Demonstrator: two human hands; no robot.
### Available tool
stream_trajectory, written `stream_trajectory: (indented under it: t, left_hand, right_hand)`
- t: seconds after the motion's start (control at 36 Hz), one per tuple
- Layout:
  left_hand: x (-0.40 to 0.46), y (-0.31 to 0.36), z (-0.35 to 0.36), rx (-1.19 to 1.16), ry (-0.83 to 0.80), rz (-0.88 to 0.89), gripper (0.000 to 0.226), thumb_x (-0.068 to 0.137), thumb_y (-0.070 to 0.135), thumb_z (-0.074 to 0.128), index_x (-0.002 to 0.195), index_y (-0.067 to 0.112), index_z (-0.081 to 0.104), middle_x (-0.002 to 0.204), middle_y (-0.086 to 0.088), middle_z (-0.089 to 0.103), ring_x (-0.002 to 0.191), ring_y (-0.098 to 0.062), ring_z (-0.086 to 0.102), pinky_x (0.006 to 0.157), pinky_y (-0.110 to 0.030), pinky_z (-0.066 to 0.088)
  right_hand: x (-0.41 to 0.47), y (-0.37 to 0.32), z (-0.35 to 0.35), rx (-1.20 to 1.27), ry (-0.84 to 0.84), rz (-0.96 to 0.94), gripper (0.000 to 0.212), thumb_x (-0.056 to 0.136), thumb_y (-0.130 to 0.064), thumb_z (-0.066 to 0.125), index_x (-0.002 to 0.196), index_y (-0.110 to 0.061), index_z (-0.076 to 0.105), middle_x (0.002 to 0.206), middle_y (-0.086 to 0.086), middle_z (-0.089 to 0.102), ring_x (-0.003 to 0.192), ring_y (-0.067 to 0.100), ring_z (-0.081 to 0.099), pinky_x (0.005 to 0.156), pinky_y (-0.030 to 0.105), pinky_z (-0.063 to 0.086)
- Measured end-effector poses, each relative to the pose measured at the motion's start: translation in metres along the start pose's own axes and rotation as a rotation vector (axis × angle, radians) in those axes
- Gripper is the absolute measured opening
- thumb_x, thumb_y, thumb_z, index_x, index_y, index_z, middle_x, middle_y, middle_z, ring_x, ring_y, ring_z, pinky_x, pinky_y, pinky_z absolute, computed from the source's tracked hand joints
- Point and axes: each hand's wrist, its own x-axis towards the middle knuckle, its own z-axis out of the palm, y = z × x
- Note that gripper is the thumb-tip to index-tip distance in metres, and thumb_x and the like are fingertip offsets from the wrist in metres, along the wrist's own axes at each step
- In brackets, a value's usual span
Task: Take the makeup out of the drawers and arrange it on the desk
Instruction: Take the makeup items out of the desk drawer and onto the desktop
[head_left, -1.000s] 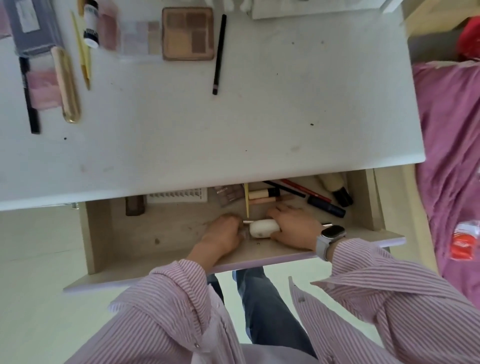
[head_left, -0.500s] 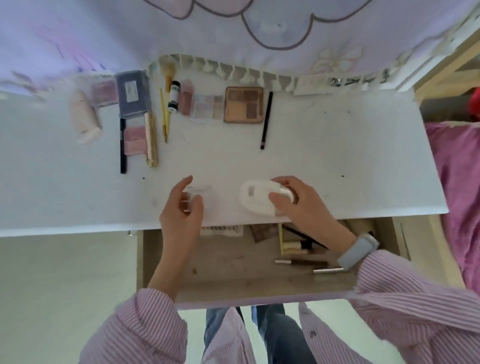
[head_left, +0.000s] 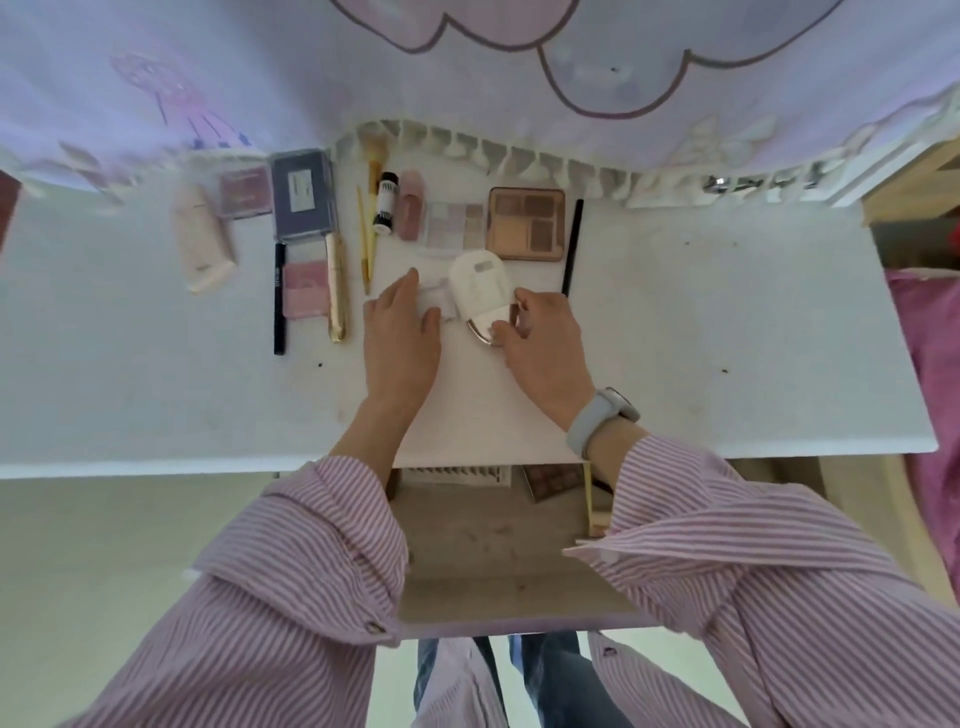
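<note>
On the white desk (head_left: 675, 338) lies a white oval compact (head_left: 475, 286) with a gold rim at its near end. My right hand (head_left: 545, 345) pinches that near end between thumb and fingers. Just left of it, my left hand (head_left: 402, 332) holds a small clear case (head_left: 432, 304) against the desk, between thumb and forefinger. Both sit just in front of a row of laid-out makeup: a brown palette (head_left: 527, 223), a clear pale palette (head_left: 454, 223), a pink bottle (head_left: 410, 205) and a gold tube (head_left: 336, 291). The open drawer (head_left: 493, 551) is below my arms.
Further left lie a purple box (head_left: 304, 195), a pink blush (head_left: 244, 189), a beige tube (head_left: 200, 239) and a black pencil (head_left: 279, 299). Another black pencil (head_left: 571, 247) lies right of the brown palette. A lash tray (head_left: 457, 475) and a small dark palette (head_left: 553, 478) remain in the drawer.
Both hands rose out of the drawer, carrying the white compact and the clear case, and moved across the desk to the makeup row. The view tilted up toward the desk's back.
</note>
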Motion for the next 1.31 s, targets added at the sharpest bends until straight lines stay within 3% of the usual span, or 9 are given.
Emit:
stream_trajectory:
  t: [0.17, 0.31, 0.39, 0.5, 0.67, 0.81, 1.0, 1.14, 1.31]
  left_hand:
    - [-0.024, 0.006, -0.007, -0.135, 0.134, 0.080, 0.043, 0.093, 0.013, 0.050, 0.136, 0.009, 0.044, 0.140, -0.013, 0.039, 0.127, -0.029, 0.038, 0.097, -0.048, 0.044]
    - [-0.103, 0.019, -0.001, -0.176, 0.147, 0.311, 0.027, 0.089, 0.014, 0.049, 0.112, 0.005, 0.059, 0.113, -0.010, 0.054, 0.099, -0.023, 0.056, 0.078, -0.032, 0.052]
    - [-0.155, 0.019, 0.018, -0.160, -0.023, 0.406, 0.023, 0.088, 0.015, 0.049, 0.104, 0.006, 0.063, 0.106, -0.008, 0.058, 0.093, -0.016, 0.056, 0.077, -0.020, 0.047]
    - [-0.199, 0.005, 0.049, -0.024, -0.392, 0.380, 0.026, 0.089, 0.016, 0.046, 0.107, 0.010, 0.063, 0.107, -0.005, 0.060, 0.092, -0.017, 0.057, 0.069, -0.023, 0.048]
    - [-0.202, -0.004, 0.089, 0.129, -0.726, 0.216, 0.042, 0.090, 0.011, 0.045, 0.132, 0.016, 0.046, 0.132, -0.007, 0.043, 0.110, -0.029, 0.049, 0.091, -0.039, 0.043]
    - [-0.188, 0.008, 0.108, 0.286, -0.749, 0.241, 0.045, 0.091, 0.018, 0.047, 0.135, 0.019, 0.039, 0.138, -0.008, 0.033, 0.108, -0.034, 0.050, 0.086, -0.042, 0.047]
    - [-0.183, 0.020, 0.132, 0.386, -0.783, 0.229, 0.053, 0.091, 0.019, 0.047, 0.140, 0.027, 0.032, 0.141, -0.010, 0.028, 0.122, -0.033, 0.037, 0.095, -0.041, 0.041]
    - [-0.175, 0.022, 0.142, 0.487, -0.688, 0.225, 0.042, 0.095, 0.025, 0.041, 0.137, 0.023, 0.040, 0.140, -0.012, 0.031, 0.126, -0.034, 0.031, 0.097, -0.039, 0.034]
    - [-0.170, 0.015, 0.146, 0.538, -0.633, 0.212, 0.034, 0.092, 0.021, 0.047, 0.126, 0.016, 0.050, 0.139, -0.007, 0.036, 0.126, -0.030, 0.032, 0.094, -0.040, 0.034]
  right_hand:
    - [-0.027, 0.003, -0.023, 0.008, 0.037, -0.139, 0.033, 0.093, -0.014, 0.048, 0.125, -0.008, 0.051, 0.122, 0.007, 0.050, 0.075, 0.017, 0.057, 0.075, 0.022, 0.042]
    - [-0.086, 0.048, -0.056, -0.106, -0.276, -0.371, 0.023, 0.089, -0.013, 0.050, 0.108, -0.012, 0.062, 0.090, -0.007, 0.061, 0.057, 0.007, 0.051, 0.060, 0.015, 0.042]
    - [-0.119, 0.090, -0.070, -0.324, -0.468, -0.304, 0.021, 0.092, -0.016, 0.052, 0.109, -0.016, 0.064, 0.091, -0.007, 0.063, 0.070, 0.003, 0.051, 0.068, 0.021, 0.039]
    - [-0.144, 0.147, -0.077, -0.624, -0.668, -0.034, 0.035, 0.093, -0.024, 0.045, 0.128, -0.019, 0.048, 0.127, 0.003, 0.051, 0.113, 0.020, 0.049, 0.090, 0.029, 0.041]
    - [-0.133, 0.183, -0.065, -0.814, -0.680, 0.068, 0.060, 0.085, -0.033, 0.057, 0.136, -0.015, 0.030, 0.136, 0.009, 0.037, 0.123, 0.028, 0.038, 0.096, 0.042, 0.040]
    - [-0.123, 0.184, -0.039, -0.929, -0.692, 0.036, 0.065, 0.084, -0.034, 0.059, 0.135, -0.012, 0.027, 0.135, 0.011, 0.036, 0.118, 0.032, 0.039, 0.087, 0.045, 0.041]
    - [-0.124, 0.187, -0.027, -0.917, -0.669, -0.031, 0.035, 0.096, -0.019, 0.033, 0.129, -0.007, 0.034, 0.132, 0.015, 0.041, 0.119, 0.033, 0.042, 0.085, 0.041, 0.039]
    - [-0.122, 0.186, -0.022, -0.943, -0.537, -0.007, 0.026, 0.087, -0.018, 0.052, 0.108, -0.003, 0.055, 0.109, 0.017, 0.057, 0.099, 0.032, 0.057, 0.072, 0.035, 0.046]
    - [-0.122, 0.190, -0.021, -0.917, -0.624, -0.073, 0.043, 0.088, -0.001, 0.020, 0.123, 0.002, 0.045, 0.127, 0.022, 0.044, 0.114, 0.034, 0.047, 0.085, 0.039, 0.042]
